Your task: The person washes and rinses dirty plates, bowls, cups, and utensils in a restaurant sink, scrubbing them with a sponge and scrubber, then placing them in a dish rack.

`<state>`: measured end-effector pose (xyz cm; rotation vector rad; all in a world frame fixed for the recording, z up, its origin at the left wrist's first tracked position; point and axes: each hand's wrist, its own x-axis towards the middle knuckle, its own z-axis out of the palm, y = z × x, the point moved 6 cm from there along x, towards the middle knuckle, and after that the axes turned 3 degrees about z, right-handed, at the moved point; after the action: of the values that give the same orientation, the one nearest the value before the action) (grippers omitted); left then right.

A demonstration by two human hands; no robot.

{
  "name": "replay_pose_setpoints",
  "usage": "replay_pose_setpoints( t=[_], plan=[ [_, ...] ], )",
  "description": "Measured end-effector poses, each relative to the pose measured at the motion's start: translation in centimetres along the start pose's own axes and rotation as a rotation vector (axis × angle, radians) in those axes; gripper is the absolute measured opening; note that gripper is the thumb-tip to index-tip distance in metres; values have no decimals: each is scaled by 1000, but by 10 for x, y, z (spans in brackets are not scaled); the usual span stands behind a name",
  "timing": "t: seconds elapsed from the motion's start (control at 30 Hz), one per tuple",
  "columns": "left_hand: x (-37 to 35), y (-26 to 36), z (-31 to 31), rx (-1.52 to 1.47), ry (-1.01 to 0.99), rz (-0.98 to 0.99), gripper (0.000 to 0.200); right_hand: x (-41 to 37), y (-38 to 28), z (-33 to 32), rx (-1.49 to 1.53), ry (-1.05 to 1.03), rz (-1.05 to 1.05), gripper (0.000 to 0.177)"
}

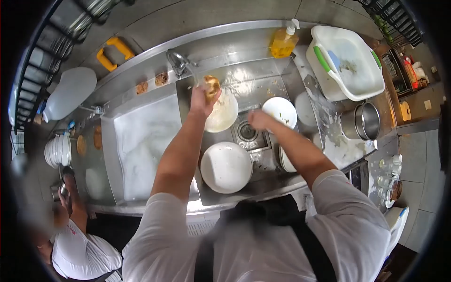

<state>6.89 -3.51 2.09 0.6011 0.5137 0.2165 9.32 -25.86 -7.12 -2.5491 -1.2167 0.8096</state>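
My left hand (203, 100) is closed around a golden-brown scrubber (212, 85), just beside the tap (177, 63) and its spout. Below it in the metal sink lies a large pale plate (223, 113) with a cloudy wet surface. My right hand (257, 120), a little blurred, is curled above the drain (247, 131); whatever its fingers hold, if anything, is hidden. Close to that wrist sits a small white bowl (282, 109) with food scraps in it. Nearer my body stands a big white bowl (226, 168). White dishes (286, 160) are partly covered by my right forearm.
Foamy water fills the left basin (145, 141). Two brown scrubbers (161, 78) lie on the back ledge. A yellow soap bottle (283, 41), a white tub (345, 66) and metal pots (366, 121) stand to the right. Another person (80, 244) works at far left near stacked plates (58, 150).
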Motion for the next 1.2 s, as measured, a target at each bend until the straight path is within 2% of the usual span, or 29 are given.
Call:
replay_pose_setpoints(
  t=[0.03,0.07,0.1,0.13,0.2,0.23,0.27,0.33,0.37,0.43,0.47,0.53,0.6,0.67,0.7,0.73,0.77,0.8,0.83,0.87,0.9,0.93,0.97,1.03,1.07,1.1,1.13,1.17,1.2],
  plan=[
    [4,5,-1,189,4,45,25,-19,-10,23,81,-242,73,25],
    [-11,12,10,243,123,92,27,-17,4,67,128,-228,91,24],
    [-11,11,9,298,73,126,29,-28,-4,70,115,-171,31,24],
    [-11,14,7,356,28,170,31,-13,15,112,115,-166,50,26],
    [-24,24,6,629,76,280,33,12,32,162,-106,-251,104,28],
    [-22,32,2,731,95,334,34,19,27,163,-142,-86,60,28],
    [6,33,-28,799,31,448,31,22,16,159,-167,68,27,28],
    [3,44,-24,720,64,397,30,19,10,146,-48,-2,163,30],
    [-1,42,-20,611,89,328,28,22,10,141,-22,-151,197,34],
    [-4,41,-17,595,121,295,26,40,7,119,-7,-208,181,30],
    [5,35,-34,581,129,248,23,15,-18,43,238,26,375,28],
    [9,31,-35,567,113,203,21,12,-35,-20,660,421,333,34],
    [-4,-5,-16,185,1,-89,18,33,-63,-43,1578,580,150,39],
    [-16,-24,6,160,-6,-59,21,65,-94,-60,2101,306,58,41],
    [-11,-29,5,258,-16,38,26,73,-92,-66,2090,308,60,41],
    [-4,-30,-3,361,-23,137,33,85,-91,-62,2186,218,161,39],
    [5,-23,-20,1036,-47,344,35,93,-95,-57,2280,124,261,38],
    [12,-16,-37,1705,85,575,37,86,-95,-64,2086,227,264,38],
    [2,-1,-25,1482,158,748,39,94,-96,-57,2082,229,254,38],
    [2,-7,-24,978,105,536,41,95,-90,-66,1679,527,132,36],
    [-9,-10,-11,452,149,374,43,91,-93,-75,1252,777,20,36],
    [-4,-8,-24,447,149,373,43,55,-118,-106,923,899,144,37],
    [9,-18,-34,51,-117,220,43,38,-145,-120,716,962,-39,37],
    [-20,0,19,-134,-633,213,46,7,-182,-143,356,1059,-424,40],
    [-39,8,44,-211,-882,168,49,37,-155,-138,695,814,-154,41],
    [-21,-8,17,-242,-437,89,49,60,-130,-120,1008,545,131,42],
    [-7,-29,-10,-254,-9,0,48,45,-150,-130,1256,496,108,38],
    [-8,-28,-31,-280,59,-64,47,42,-162,-135,898,501,-53,43],
    [-15,-27,-31,-264,0,-128,47,33,-165,-134,523,506,-163,49]
  ],
)
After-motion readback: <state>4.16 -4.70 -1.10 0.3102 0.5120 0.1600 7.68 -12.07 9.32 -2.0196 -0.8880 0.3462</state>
